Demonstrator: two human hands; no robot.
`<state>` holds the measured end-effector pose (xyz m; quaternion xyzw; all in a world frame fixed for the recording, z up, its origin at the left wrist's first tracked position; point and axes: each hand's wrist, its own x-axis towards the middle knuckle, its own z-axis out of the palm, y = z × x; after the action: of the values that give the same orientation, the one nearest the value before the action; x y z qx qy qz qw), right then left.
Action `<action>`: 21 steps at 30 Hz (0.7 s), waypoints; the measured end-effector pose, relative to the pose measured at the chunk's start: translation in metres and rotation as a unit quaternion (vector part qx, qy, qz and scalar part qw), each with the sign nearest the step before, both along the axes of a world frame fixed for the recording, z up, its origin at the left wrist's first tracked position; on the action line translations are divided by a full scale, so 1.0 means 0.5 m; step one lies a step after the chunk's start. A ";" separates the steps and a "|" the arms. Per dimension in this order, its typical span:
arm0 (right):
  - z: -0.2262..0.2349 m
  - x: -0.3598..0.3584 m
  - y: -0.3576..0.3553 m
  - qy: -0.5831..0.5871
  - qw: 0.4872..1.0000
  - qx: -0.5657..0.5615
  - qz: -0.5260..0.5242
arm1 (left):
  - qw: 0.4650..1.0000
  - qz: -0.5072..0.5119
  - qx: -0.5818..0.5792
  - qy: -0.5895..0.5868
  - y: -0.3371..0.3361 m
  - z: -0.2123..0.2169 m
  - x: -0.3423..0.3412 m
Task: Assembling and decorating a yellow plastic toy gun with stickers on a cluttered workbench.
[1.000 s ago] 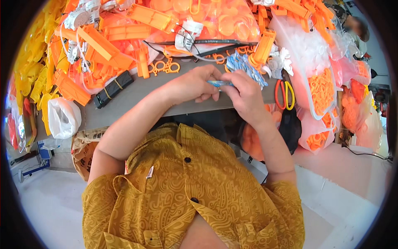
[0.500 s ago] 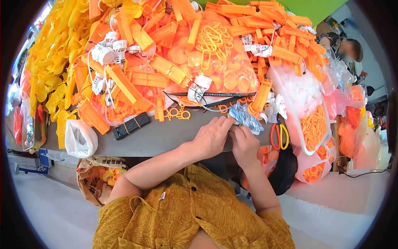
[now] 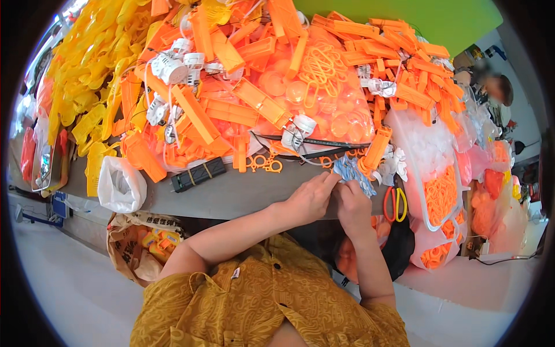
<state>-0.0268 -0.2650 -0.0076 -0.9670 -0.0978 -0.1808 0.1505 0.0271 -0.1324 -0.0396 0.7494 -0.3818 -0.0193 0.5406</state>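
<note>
Counter [image 3: 231, 199] room is tight from where I watch: one bare grey strip runs along the front, hemmed in behind by heaped orange parts [image 3: 199, 118]. My left hand [image 3: 311, 199] and right hand [image 3: 354, 209] sit close together over that strip near its front edge, wrists bent inward. The fingers [image 3: 325, 180] of both are curled at the near side of a small heap of blue-and-white pieces [image 3: 354, 171], which lies just beyond them; whether either hand grips one I cannot tell, as the tips are too small and partly hidden.

Leftward I have the longest open run, reaching past a banded black bundle [image 3: 198, 174] to an open white bag [image 3: 122, 184] at the front edge. Orange rings [image 3: 265, 163] border it behind. On the right, clearance is short: red and yellow looped handles [image 3: 403, 203] stand near my right hand, with a clear bag of orange loops [image 3: 440, 194] beyond.
</note>
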 end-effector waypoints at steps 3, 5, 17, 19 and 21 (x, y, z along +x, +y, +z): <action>-0.008 0.007 -0.004 0.016 1.000 -0.006 -0.003 | 1.000 -0.008 -0.024 0.018 -0.002 0.002 0.002; -0.005 0.009 -0.004 0.030 1.000 -0.001 -0.005 | 0.999 0.009 -0.034 0.026 0.001 0.011 0.001; 0.006 0.010 -0.006 0.070 0.995 0.072 -0.021 | 0.997 0.063 -0.038 0.004 0.204 0.050 -0.022; -0.002 0.010 -0.002 0.037 0.997 0.052 -0.043 | 0.995 0.092 -0.025 0.030 0.236 0.053 -0.026; 0.000 0.008 0.009 0.024 0.997 0.048 -0.052 | 0.993 0.111 -0.027 0.034 0.260 0.050 -0.031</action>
<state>-0.0227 -0.2607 -0.0077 -0.9665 -0.0347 -0.1694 0.1897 0.0116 -0.0023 -0.0148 0.7710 -0.2780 0.0258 0.5723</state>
